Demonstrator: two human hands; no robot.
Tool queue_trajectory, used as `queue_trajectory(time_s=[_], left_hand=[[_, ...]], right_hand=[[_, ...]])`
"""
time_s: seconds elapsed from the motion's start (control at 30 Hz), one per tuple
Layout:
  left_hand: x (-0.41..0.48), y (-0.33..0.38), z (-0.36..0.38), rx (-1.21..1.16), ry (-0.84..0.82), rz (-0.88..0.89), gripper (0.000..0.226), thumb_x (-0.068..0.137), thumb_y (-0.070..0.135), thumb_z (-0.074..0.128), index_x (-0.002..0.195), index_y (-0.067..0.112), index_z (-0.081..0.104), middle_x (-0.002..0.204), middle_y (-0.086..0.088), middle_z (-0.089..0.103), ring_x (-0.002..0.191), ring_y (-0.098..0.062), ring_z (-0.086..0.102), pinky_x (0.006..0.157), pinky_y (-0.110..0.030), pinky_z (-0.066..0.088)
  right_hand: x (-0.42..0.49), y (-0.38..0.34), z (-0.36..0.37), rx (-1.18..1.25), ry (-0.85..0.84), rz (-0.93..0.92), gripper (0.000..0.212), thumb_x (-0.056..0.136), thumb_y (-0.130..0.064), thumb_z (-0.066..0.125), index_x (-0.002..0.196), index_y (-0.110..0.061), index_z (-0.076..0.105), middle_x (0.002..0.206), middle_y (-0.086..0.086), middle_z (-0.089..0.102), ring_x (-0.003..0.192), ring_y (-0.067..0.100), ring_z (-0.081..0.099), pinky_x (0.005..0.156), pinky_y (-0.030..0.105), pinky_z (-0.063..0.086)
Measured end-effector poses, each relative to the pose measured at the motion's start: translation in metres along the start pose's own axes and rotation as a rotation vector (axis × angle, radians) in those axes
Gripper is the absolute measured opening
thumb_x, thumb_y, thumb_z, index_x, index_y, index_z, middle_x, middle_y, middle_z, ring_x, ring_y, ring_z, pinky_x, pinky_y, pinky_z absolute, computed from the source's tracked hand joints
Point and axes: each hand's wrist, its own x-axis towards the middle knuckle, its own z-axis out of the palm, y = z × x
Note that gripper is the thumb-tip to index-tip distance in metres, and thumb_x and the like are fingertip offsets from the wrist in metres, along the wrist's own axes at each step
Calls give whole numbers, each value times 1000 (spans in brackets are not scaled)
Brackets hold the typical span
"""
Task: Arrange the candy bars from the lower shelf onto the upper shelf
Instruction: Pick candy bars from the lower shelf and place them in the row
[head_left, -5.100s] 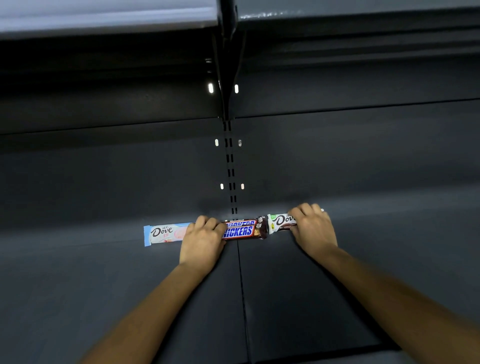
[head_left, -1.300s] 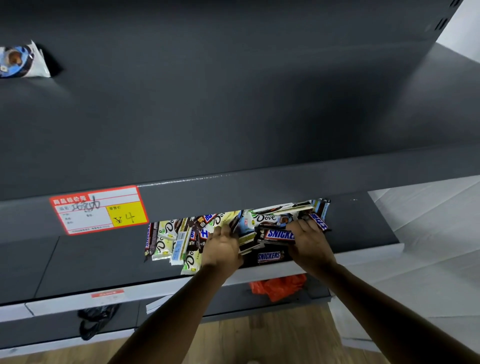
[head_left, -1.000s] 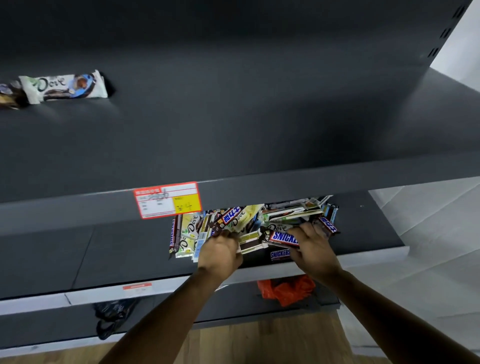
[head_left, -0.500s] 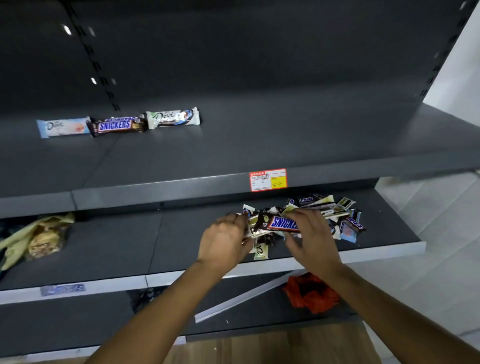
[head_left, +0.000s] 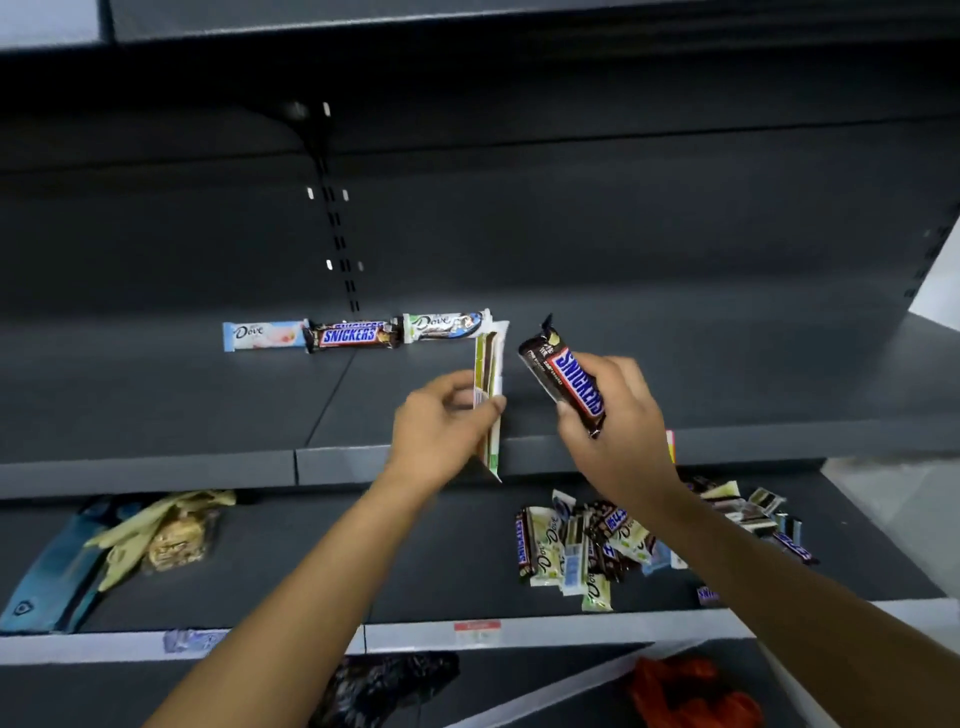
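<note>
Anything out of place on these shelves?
The candy bars on the lower shelf lie in a jumbled heap, overlapping at all angles, unlike the neat row on the upper shelf. Below, a white strip lies loose and slanted, like a fallen shelf trim.

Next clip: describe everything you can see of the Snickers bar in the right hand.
The Snickers bar has a glossy dark brown wrapper, seemingly plastic film, with blue lettering on a white, red-edged panel and a crimped end. It looks sealed. It tilts diagonally, crimped end up and left. The right hand grips its lower half, holding it in the air over the upper shelf, right of the row of three bars.
</note>
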Motion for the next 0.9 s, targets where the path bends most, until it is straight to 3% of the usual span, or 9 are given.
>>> queue_trajectory(time_s=[0.07,0.2,0.3,0.43,0.57,0.63,0.77,0.9], left_hand=[[18,4,-5,-346,-116,-170,15,89,9,59,102,11,66,83,0,68,77,-11,64,77,-25,53],[55,4,-16,-607,-215,-340,25,96,11,39,104,2,61,104,-18,68,87,-27,67,82,-38,51],[78,2,-22,-616,-251,-377,30,98,13,33,113,4,58,109,-20,67,89,-30,66,82,-38,51],[102,-7,-27,-510,-245,-368,30,99,12,33,110,6,60,102,-18,70,87,-30,66,81,-36,53],[117,-13,-34,-279,-288,-400,18,95,14,49,106,10,62,91,-14,71,75,-24,69,66,-30,56],[127,-21,-37,-80,-345,-331,17,87,15,64,103,12,65,88,-9,70,74,-18,68,68,-27,54],[146,-37,-37,426,-431,-45,32,69,26,80,96,21,66,91,4,71,83,-10,65,79,-25,52],[169,-46,-34,794,-423,306,42,67,40,71,105,27,60,99,9,66,92,-13,61,81,-29,50]], right_hand=[[20,4,10,14,-24,2,40,81,-5,64,119,-7,53,107,-1,46,83,2,45,71,4,32],[61,19,27,12,-130,49,40,83,-9,61,121,-8,48,107,0,50,86,9,48,68,10,31],[84,27,36,16,-184,72,43,85,-11,59,126,-11,43,108,-3,49,91,9,48,74,16,33],[103,38,49,23,-262,77,53,84,-5,54,133,-15,36,113,-6,41,93,7,44,77,19,35],[113,50,63,8,-311,126,55,80,0,49,132,-13,36,109,-3,43,88,10,45,73,19,33],[117,56,69,-7,-349,131,56,79,1,49,131,-13,36,108,-3,43,90,11,45,74,21,33],[122,60,78,-49,-453,128,61,77,3,52,131,-19,34,110,-5,42,97,10,47,78,20,40],[129,54,96,-87,-552,34,62,73,2,54,128,-24,40,106,-8,45,95,8,47,80,21,42]])
